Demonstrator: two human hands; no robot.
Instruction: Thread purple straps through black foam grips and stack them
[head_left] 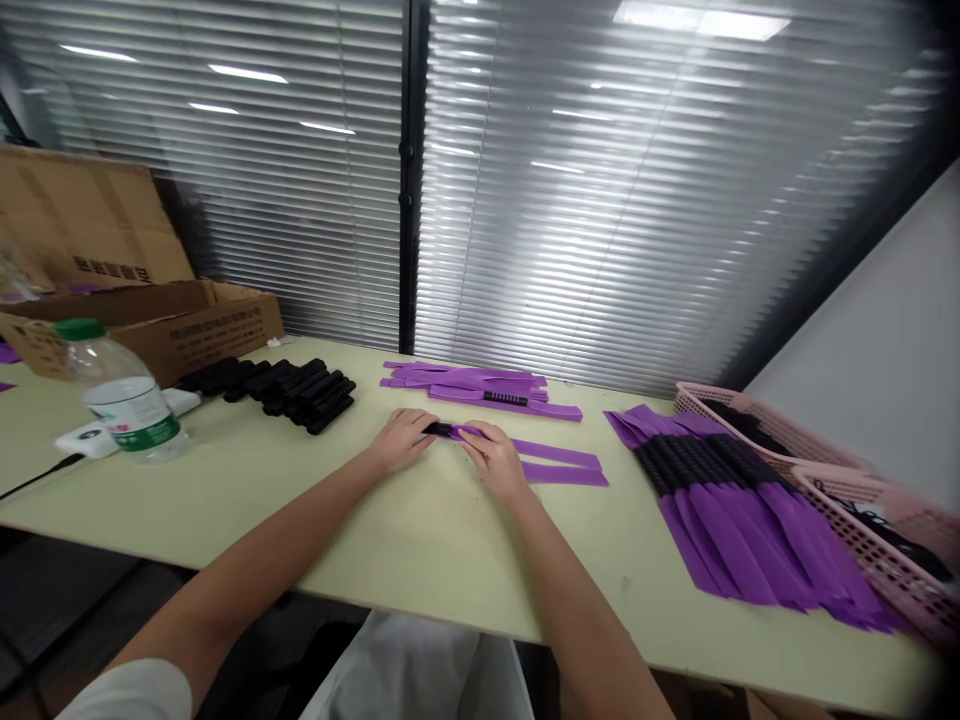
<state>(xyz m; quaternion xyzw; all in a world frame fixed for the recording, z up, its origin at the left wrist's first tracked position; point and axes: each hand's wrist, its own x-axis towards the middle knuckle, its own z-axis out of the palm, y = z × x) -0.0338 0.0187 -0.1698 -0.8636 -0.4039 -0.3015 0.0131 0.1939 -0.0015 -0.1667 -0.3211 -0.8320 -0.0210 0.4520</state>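
Observation:
Near the middle of the table, my left hand is closed on a small black sleeve. Just right of it, my right hand pinches a purple strip where it meets the sleeve. Two flat tails of that strip trail to the right on the table. Behind my hands lies a pile of purple strips, with a ribbed black piece around one of them. The fingertips partly hide the joint between sleeve and strip.
Black sleeves lie in a heap at the left, near a bottle, a white device and a cardboard box. Purple strips with black sleeves are stacked at the right beside pink baskets. Blinds stand behind.

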